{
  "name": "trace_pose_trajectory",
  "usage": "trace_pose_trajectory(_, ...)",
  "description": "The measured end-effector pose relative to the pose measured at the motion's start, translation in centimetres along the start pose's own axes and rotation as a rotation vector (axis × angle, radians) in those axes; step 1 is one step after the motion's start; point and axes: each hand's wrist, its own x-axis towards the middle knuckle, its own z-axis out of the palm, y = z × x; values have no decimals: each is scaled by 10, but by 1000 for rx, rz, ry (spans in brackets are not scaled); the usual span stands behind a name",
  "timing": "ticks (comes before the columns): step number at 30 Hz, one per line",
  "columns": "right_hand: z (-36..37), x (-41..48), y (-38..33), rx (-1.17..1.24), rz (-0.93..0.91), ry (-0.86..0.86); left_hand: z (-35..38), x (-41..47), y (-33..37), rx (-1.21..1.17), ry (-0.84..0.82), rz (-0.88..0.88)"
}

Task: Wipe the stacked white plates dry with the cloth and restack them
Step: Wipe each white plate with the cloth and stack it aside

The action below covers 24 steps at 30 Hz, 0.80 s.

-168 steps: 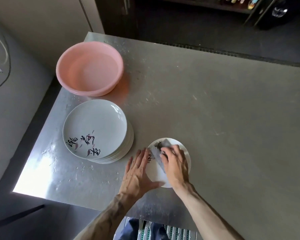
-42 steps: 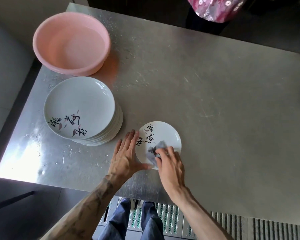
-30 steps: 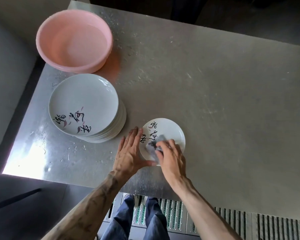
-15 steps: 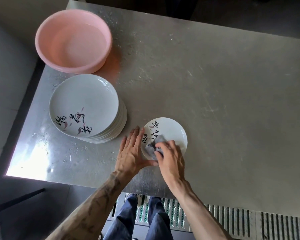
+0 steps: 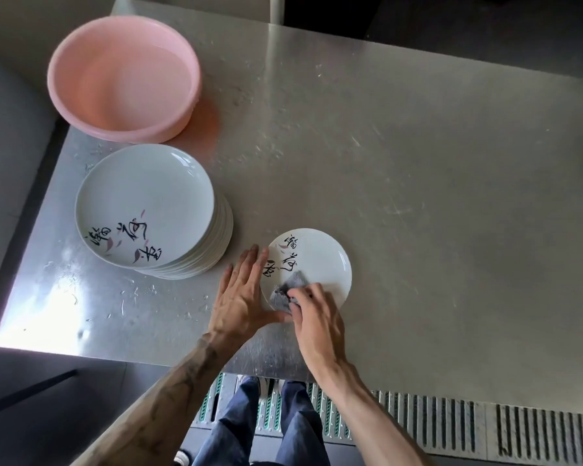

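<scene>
Near the front edge of the scratched steel table [image 5: 418, 196]: one small white plate [image 5: 320, 260] with black brush lettering lies flat, just right of the stack of white plates [image 5: 145, 203]. A round pink plastic basin [image 5: 122, 75] sits behind the stack.

Right hand [image 5: 317, 317]: fingers curled over a crumpled grey cloth [image 5: 288, 287], pressing it onto the plate's near-left part.

Left hand [image 5: 239, 294]: fingers straight, flat on the table, fingertips at the plate's left rim and thumb along its near rim. It braces the plate and grips nothing.

Change: a few seconds back the cloth worked the plate's far side, over the lettering. Now the lettering is uncovered and the cloth is at the near rim. In the last second it has barely shifted.

Reading: this plate's face is nearly covered. The stack looks untouched, so most of the task remains.
</scene>
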Motion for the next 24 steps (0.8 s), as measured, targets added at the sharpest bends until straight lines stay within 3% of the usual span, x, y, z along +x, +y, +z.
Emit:
trace_pose_trajectory(7, -36, 47, 56, -178, -59, 146, -4, -1, 3, -19, -28, 26)
trace_pose_trajectory(12, -44, 89, 53, -105, -143, 116, -4, -1, 8, -11, -14, -10)
trace_pose_trajectory(19, -29, 7, 55, 35, 12, 231, -2, -3, 6, 40, -5, 21)
trace_pose_trajectory(22, -17, -19, 43, 184, 37, 172, -3, -5, 7, 153, 76, 130)
trace_pose_trajectory(24, -17, -23, 43, 310, 76, 176, -4, -8, 8, 269, 94, 313)
